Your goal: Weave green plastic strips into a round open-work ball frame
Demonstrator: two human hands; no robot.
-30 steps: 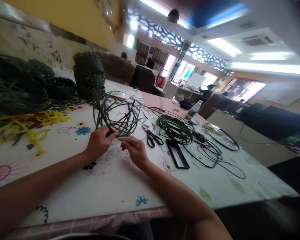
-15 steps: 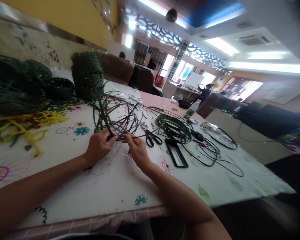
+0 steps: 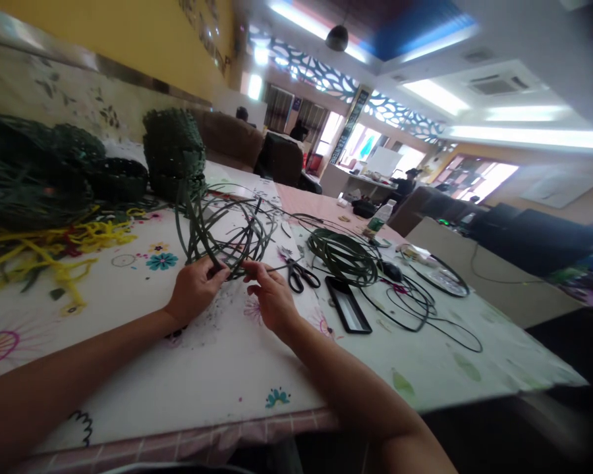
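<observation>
Your left hand pinches the green strips. Whether your right hand grips any cannot be determined; scissors lie beyond it.

From my distant seat I saw the table before me. At its far left stood the baskets, and in front of them lay a heap of cords. To the right of this heap was the ring of strips; at its near side I had my left hand and, just to the right, my right hand. The scissors lay right of the ring. Further right was the coil, with the flat case before it and the bottle behind. Behind the table stood an armchair.
</observation>
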